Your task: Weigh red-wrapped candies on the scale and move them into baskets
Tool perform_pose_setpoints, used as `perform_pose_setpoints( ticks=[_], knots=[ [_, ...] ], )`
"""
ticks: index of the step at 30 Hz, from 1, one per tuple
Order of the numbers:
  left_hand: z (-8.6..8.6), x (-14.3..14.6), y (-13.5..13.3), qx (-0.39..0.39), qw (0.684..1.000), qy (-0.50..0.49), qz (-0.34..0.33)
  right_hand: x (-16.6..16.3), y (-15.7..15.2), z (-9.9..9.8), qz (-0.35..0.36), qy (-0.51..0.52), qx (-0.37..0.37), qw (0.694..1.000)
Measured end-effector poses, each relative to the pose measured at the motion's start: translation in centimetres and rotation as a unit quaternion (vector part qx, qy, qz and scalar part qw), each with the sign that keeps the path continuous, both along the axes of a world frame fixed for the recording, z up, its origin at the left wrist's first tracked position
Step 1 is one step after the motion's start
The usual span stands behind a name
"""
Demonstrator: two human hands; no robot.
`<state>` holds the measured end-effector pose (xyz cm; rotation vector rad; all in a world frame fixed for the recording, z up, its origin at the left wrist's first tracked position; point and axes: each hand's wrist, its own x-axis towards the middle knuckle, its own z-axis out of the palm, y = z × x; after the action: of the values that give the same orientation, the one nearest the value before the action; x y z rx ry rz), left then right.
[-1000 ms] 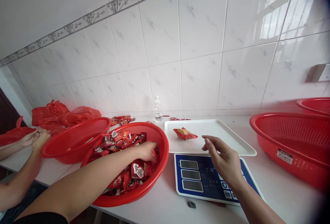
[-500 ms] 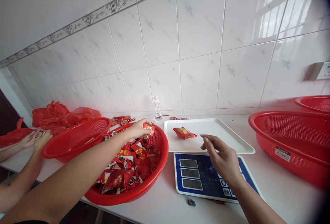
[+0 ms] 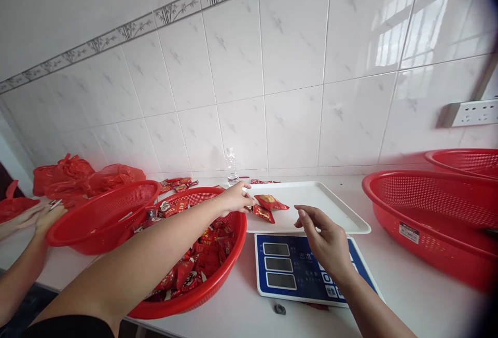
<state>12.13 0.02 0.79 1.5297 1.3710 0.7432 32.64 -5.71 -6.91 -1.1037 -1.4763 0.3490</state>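
Observation:
My left hand (image 3: 235,199) reaches over the far rim of a red perforated basket (image 3: 229,270), its fingers parted at the left edge of a white tray (image 3: 350,224). Right at its fingertips lies a small red snack packet (image 3: 263,214), beside a red packet with a tan patch (image 3: 271,202) on the tray. Many red wrapped packets (image 3: 206,255) fill the basket, partly hidden by my left forearm. My right hand (image 3: 324,239) hovers, loosely curled with nothing visible in it, above the blue keypad scale (image 3: 278,265) and covers some of its keys.
Another red basket (image 3: 105,224) stands at left, near a co-worker's hands (image 3: 42,218) and red plastic bags (image 3: 70,174). At right are a large red basket (image 3: 420,213) and a second one behind it. A clear bottle (image 3: 231,166) stands by the tiled wall.
My left hand has moved right from above the basket to the tray's edge, and the red packet it held is now on the tray. My right hand stays over the scale.

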Motion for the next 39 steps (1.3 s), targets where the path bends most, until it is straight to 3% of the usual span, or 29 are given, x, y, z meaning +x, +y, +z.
perform_pose_setpoints(
  ticks=[7, 13, 23, 30, 33, 35, 37, 39],
  knots=[
    [-0.7, 0.2, 0.6, 0.042, 0.998, 0.047, -0.015, 0.0, 0.1, 0.0, 0.002, -0.006, 0.009, 1.0],
    [-0.8, -0.2, 1.0, 0.101, 0.992, 0.077, 0.024, 0.0, 0.1, 0.1, 0.004, -0.005, 0.011, 1.0],
    [-2.8, 0.0, 2.5, 0.169, 0.962, 0.209, -0.049, -0.1, 0.2, -0.1, 0.008, -0.006, 0.008, 1.0],
    [-2.3, -1.7, 2.5, 0.234, 0.935, 0.261, 0.047, 0.0, 0.2, -0.1, -0.003, -0.004, 0.007, 1.0],
    [-2.5, -3.8, 1.7, 0.213, 0.929, 0.288, 0.094, 0.0, 0.1, 0.0, -0.002, -0.008, 0.012, 1.0],
    [-3.1, -5.3, 0.9, 0.173, 0.931, 0.308, 0.091, -0.1, 0.0, 0.0, 0.001, -0.007, 0.013, 1.0],
    [-4.0, -6.5, -0.1, 0.126, 0.936, 0.323, 0.059, -0.1, 0.0, 0.0, 0.0, -0.005, 0.011, 1.0],
    [-4.9, -7.3, -0.9, 0.067, 0.941, 0.332, -0.019, -0.2, 0.0, -0.1, 0.0, -0.006, 0.008, 1.0]
  ],
)
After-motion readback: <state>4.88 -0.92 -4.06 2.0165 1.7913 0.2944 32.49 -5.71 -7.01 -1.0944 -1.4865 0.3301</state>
